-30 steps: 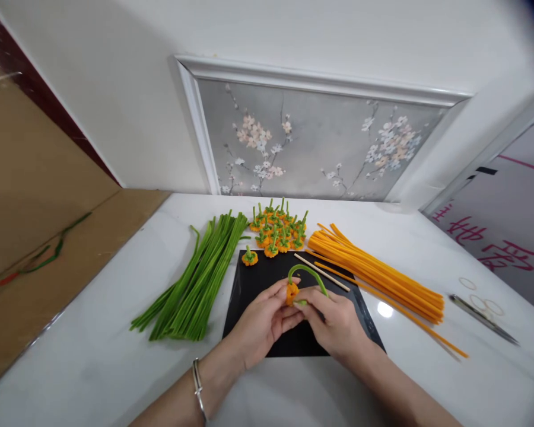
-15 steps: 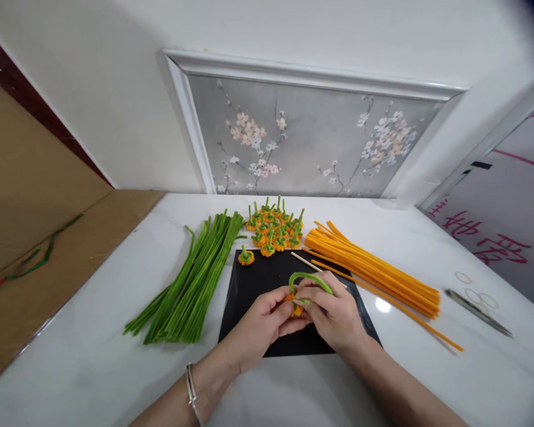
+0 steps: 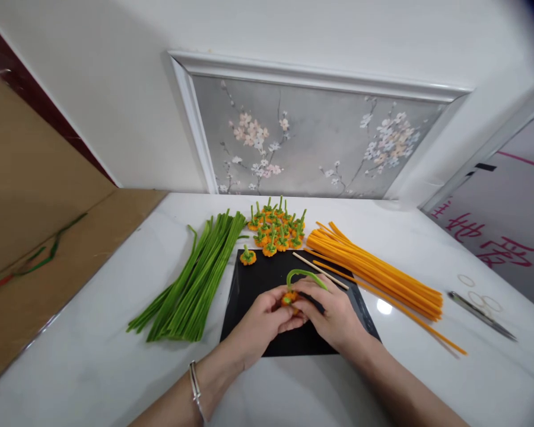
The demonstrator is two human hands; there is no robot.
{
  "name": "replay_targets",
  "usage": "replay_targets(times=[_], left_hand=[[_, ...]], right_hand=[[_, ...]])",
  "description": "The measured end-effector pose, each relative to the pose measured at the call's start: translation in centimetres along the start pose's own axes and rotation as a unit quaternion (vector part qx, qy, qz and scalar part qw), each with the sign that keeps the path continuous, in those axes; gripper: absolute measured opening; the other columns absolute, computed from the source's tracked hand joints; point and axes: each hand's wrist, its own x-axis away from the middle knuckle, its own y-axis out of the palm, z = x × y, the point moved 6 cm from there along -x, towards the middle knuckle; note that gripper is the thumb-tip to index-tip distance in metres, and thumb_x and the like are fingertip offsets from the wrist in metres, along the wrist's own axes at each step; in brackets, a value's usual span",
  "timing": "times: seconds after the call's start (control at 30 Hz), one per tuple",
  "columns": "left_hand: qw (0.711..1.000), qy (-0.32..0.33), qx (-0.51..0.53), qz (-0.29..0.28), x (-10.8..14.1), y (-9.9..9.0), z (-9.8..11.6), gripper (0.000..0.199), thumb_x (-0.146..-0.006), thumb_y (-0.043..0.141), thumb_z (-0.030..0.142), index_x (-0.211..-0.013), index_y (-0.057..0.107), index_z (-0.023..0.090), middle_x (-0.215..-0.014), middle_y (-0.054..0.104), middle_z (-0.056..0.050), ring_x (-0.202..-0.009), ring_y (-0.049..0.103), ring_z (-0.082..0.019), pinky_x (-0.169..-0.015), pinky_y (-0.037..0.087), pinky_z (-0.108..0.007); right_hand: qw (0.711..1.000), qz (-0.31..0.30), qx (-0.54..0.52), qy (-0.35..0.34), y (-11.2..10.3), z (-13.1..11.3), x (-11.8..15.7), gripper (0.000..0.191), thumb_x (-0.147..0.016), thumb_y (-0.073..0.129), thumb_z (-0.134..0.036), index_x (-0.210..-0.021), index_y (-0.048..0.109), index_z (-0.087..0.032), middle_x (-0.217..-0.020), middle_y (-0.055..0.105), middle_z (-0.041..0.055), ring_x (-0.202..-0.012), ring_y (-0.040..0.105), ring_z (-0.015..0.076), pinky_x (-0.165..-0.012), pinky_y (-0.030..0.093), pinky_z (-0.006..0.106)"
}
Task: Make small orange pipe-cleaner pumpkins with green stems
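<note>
Black mat (image 3: 244, 290) lying under both hands. Left hand (image 3: 267, 311) gripping the orange piece (image 3: 289, 294) between fingertips; right hand (image 3: 327, 305) pinching its other side. Green strip (image 3: 305, 273) arching above the right fingers, looping lower than a second ago. Orange piece sitting between both hands, now showing green at its centre: strip probably being worked through.

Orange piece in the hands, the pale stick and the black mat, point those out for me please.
Orange piece (image 3: 290, 295): head view, on its visible upper side.
Pale stick (image 3: 321, 271): head view, middle of its length.
Black mat (image 3: 263, 274): head view, bare upper part.
</note>
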Motion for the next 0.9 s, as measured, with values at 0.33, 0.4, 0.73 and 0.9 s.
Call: replay_targets(times=[0.33, 0.4, 0.73, 0.9], left_hand=[[0.963, 0.118, -0.243, -0.012, 0.5, -0.1, 0.9, 0.041, -0.083, 0.055, 0.018, -0.125, 0.053, 0.019, -0.076, 0.058, 0.0, -0.065, 0.051, -0.013, -0.062, 0.041, -0.024], [0.958, 0.111, -0.263, -0.024, 0.6, 0.1, 0.9, 0.047, -0.085, 0.051, 0.017, -0.132, 0.046, 0.02, -0.077, 0.058, 0.0, -0.066, 0.052, -0.013, -0.063, 0.043, -0.025], [0.998, -0.002, -0.039, -0.046, 0.7, 0.6, 1.1, 0.039, -0.079, 0.062, 0.02, -0.116, 0.051, 0.022, -0.097, 0.062, -0.002, -0.088, 0.064, -0.015, -0.084, 0.05, -0.032], [0.993, 0.057, -0.098, 0.025, 0.4, -0.3, 1.8, 0.03, -0.071, 0.076, 0.028, -0.096, 0.062, 0.016, -0.084, 0.068, -0.003, -0.078, 0.065, -0.014, -0.076, 0.052, -0.028]], right_hand=[[0.999, -0.024, -0.031, -0.024, 0.0, -0.6, 0.0, 0.017, -0.086, 0.058, -0.014, -0.092, 0.07, -0.024, -0.111, 0.064, 0.0083, -0.102, 0.061, 0.0206, -0.084, 0.054, 0.034], [0.999, -0.015, -0.051, -0.005, 0.0, -0.6, -0.1, 0.017, -0.086, 0.055, -0.011, -0.084, 0.07, -0.021, -0.104, 0.063, 0.009, -0.097, 0.062, 0.0193, -0.078, 0.054, 0.03], [0.986, 0.014, -0.133, 0.1, -0.7, 0.1, -0.4, 0.016, -0.089, 0.056, -0.022, -0.077, 0.066, -0.02, -0.078, 0.062, 0.0034, -0.071, 0.061, 0.0144, -0.063, 0.052, 0.024], [0.985, 0.023, -0.132, 0.11, -0.8, 0.5, -0.3, 0.016, -0.089, 0.057, -0.021, -0.077, 0.067, -0.02, -0.077, 0.062, 0.0033, -0.069, 0.062, 0.0146, -0.062, 0.053, 0.025]])
